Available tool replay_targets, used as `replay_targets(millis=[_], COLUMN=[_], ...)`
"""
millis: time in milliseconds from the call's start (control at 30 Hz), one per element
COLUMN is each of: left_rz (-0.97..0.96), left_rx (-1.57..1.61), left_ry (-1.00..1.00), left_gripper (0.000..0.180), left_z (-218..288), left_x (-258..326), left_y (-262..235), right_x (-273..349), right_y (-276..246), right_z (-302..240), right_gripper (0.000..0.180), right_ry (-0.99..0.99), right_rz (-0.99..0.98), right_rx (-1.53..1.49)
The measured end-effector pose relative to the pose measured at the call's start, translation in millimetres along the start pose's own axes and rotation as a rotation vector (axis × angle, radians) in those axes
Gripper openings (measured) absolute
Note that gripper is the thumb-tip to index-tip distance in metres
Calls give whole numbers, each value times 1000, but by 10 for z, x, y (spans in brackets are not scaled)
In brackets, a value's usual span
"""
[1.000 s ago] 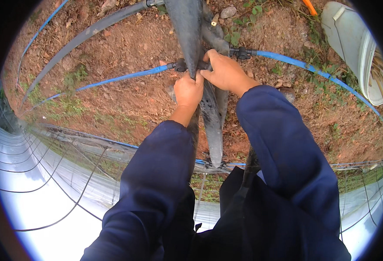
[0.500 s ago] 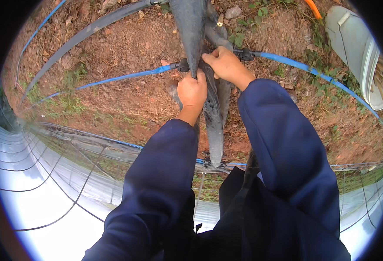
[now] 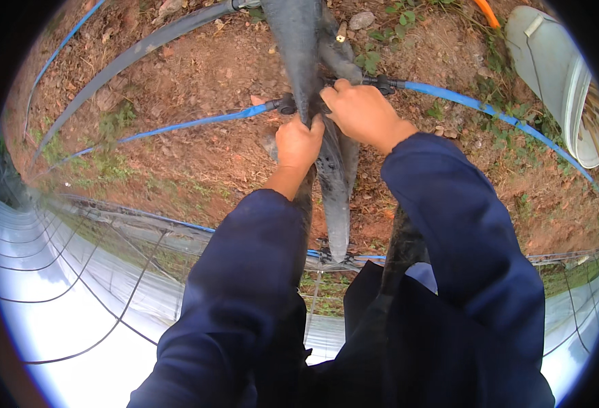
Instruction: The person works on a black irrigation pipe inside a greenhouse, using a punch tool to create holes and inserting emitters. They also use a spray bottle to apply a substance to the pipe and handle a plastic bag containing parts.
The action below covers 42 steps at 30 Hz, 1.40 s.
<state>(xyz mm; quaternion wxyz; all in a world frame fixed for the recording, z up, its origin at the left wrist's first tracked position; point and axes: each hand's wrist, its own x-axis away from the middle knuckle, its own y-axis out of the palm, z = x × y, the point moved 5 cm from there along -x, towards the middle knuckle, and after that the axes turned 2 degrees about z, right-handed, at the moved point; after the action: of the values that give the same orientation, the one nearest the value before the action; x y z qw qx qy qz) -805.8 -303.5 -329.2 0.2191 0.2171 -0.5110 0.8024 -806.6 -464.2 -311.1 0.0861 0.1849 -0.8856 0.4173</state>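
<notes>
A dark grey lay-flat hose comes down from the top middle and narrows to a gathered neck between my hands. Below them it continues as a flattened strip. My left hand is closed around the hose at the neck, thumb up. On the other side, my right hand is closed on the same spot, its back facing up; its fingertips are partly hidden. Beside my left hand sits a black connector with a blue drip tape. Another black connector joins a blue tape on the right.
Reddish soil with weeds surrounds the hose. A pale bucket holding thin sticks lies at the upper right, near an orange hose. Another grey hose curves along the left. Clear plastic sheeting and dark hoops line the lower left.
My right hand has turned over and come slightly lower, with its knuckles now upward and its wrist farther right. My left hand stays at the neck, its wrist shifted slightly left.
</notes>
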Motion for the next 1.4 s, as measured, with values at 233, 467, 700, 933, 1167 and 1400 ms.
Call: replay_targets(millis=[233, 467, 700, 933, 1167, 1400], left_rz=[-117, -119, -114, -198, -140, 56], left_rx=[117, 207, 181, 224, 150, -90], left_ry=[2, -4, -37, -39, 51, 118], left_gripper=[30, 30, 36, 40, 44, 61], left_z=[-22, -81, -98, -113, -31, 253], left_x=[52, 110, 122, 135, 124, 275], left_y=[-61, -29, 31, 21, 22, -170], right_x=[-131, 110, 184, 186, 447, 431], right_y=[146, 345, -48, 249, 562, -196], right_z=[211, 266, -41, 111, 201, 399], right_gripper=[41, 35, 48, 48, 59, 48], right_ry=[297, 726, 55, 256, 890, -10], right_rz=[-334, -634, 173, 24, -449, 82], right_rx=[-620, -1581, -131, -405, -1946, -12])
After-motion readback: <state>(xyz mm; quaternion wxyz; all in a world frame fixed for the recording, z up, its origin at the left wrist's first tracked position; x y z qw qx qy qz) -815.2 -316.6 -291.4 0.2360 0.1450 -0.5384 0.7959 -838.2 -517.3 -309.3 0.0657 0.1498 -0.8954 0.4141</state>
